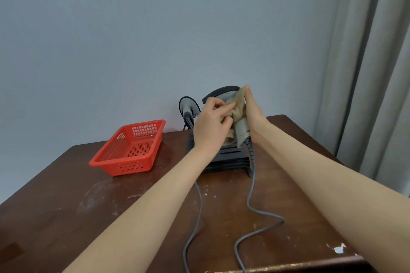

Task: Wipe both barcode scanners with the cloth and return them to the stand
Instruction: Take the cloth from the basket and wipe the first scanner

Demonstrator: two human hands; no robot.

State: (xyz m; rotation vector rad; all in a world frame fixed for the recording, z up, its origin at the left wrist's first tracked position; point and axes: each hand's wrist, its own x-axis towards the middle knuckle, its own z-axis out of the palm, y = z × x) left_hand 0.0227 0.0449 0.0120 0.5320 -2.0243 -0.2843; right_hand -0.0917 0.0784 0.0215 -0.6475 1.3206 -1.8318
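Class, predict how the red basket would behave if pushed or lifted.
The red basket probably lifts lightly: perforated plastic walls, nothing visible inside. Pushed, it would likely slide rather than tip, sitting low and wide on the wooden table.

Red perforated basket [129, 149], beige cloth [238, 106], grey-black scanner [224, 93], dark brown table [66, 195].
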